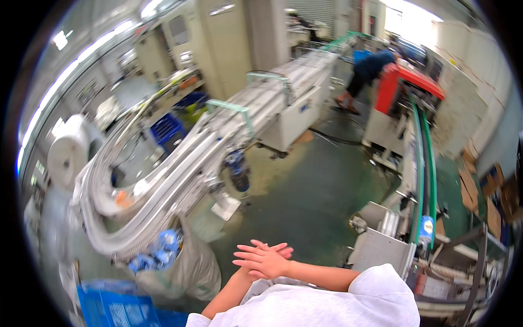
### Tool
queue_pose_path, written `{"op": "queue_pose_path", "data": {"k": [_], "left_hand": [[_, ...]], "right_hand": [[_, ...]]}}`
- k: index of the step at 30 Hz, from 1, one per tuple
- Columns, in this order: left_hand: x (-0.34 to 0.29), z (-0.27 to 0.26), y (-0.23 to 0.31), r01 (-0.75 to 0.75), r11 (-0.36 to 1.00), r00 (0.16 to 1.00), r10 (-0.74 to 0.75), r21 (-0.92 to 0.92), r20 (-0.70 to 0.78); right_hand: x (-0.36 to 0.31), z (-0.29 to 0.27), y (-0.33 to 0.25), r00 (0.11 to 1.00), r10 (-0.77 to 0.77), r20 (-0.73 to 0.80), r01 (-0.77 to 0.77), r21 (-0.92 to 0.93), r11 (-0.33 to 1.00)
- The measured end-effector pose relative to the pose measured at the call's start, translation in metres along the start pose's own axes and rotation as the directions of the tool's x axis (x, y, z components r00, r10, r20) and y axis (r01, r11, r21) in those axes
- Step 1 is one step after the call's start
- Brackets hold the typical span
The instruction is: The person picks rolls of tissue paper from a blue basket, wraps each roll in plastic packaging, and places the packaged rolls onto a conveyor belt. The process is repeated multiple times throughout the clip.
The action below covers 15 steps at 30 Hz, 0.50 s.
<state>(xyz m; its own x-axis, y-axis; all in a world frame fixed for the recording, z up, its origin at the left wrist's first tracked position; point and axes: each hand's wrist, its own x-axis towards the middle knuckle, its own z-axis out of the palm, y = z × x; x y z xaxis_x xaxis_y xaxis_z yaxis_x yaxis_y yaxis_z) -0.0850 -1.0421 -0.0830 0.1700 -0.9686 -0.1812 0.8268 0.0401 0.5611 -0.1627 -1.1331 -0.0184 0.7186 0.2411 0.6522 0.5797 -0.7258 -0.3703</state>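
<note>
My right hand lies across my left hand in front of my white-sleeved body, palm down. Its fingers stretch out to the left, slightly apart. Beneath it, most of the left hand is covered; only fingertips stick out at the upper right and part of the wrist shows below. Neither hand visibly holds anything. Closest to them on the left stands a large pale sack with crumpled blue and white packaging at its mouth.
A curved conveyor bends round at the left. To the right, a green-railed conveyor carries a blue-labelled item and leads to a red-topped machine. A person bends over beside it. Blue crates sit at lower left.
</note>
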Motion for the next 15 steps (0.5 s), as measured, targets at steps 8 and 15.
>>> {"op": "queue_pose_path", "data": {"k": [8, 15], "left_hand": [[-0.321, -0.022, 0.013, -0.373, 0.928, 0.836, 0.337, 0.001, -0.432], [-0.549, -0.029, -0.08, -0.814, 0.575, 0.25, 0.474, 0.082, -0.844]], "right_hand": [[0.058, 0.205, -0.098, 0.839, 0.467, 0.278, -0.525, 0.19, 0.83], [0.111, 0.363, -0.217, 0.775, -0.079, 0.627, -0.331, 0.509, 0.794]]}}
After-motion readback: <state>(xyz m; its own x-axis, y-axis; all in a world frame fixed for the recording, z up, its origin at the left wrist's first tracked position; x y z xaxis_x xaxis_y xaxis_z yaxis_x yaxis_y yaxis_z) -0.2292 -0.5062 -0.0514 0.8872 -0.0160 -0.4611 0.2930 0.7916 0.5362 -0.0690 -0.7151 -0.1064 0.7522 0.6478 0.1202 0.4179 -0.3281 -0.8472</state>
